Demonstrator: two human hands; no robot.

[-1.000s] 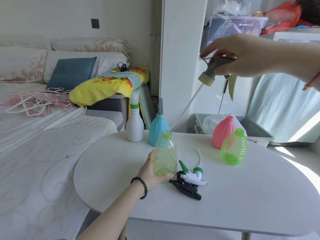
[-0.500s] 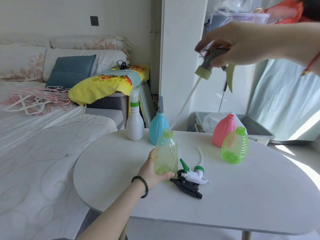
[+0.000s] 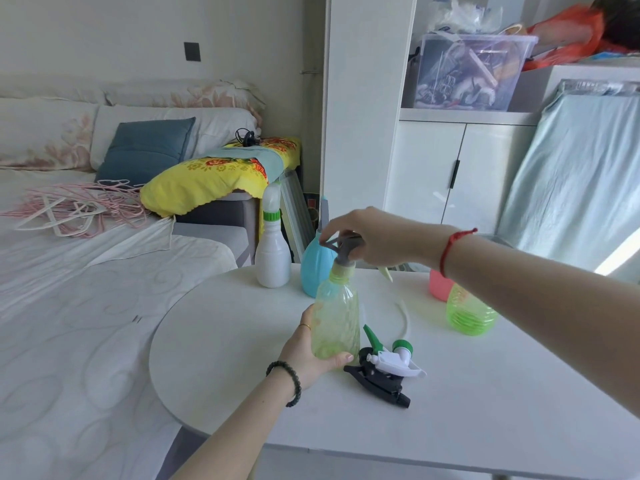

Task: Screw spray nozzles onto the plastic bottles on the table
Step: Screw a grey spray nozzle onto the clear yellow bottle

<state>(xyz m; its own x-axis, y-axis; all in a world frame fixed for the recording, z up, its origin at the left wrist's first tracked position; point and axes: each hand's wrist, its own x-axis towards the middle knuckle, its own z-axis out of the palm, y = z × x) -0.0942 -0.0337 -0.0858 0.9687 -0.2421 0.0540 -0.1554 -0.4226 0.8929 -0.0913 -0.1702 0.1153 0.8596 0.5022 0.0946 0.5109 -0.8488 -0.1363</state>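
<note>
A pale green clear bottle stands upright on the round white table, and my left hand grips its lower part. My right hand holds a grey spray nozzle with a yellowish collar, which sits on the bottle's neck; its tube is inside the bottle. Two loose nozzles lie just right of the bottle: a white and green one over a black one.
At the table's back stand a white bottle with a nozzle and a blue bottle. A bright green ribbed bottle and a pink bottle stand at the right, partly behind my forearm. A bed lies left.
My right hand has come down from high at the upper right with the grey nozzle, and the tube has gone into the green bottle. The left hand has kept hold of the bottle.
</note>
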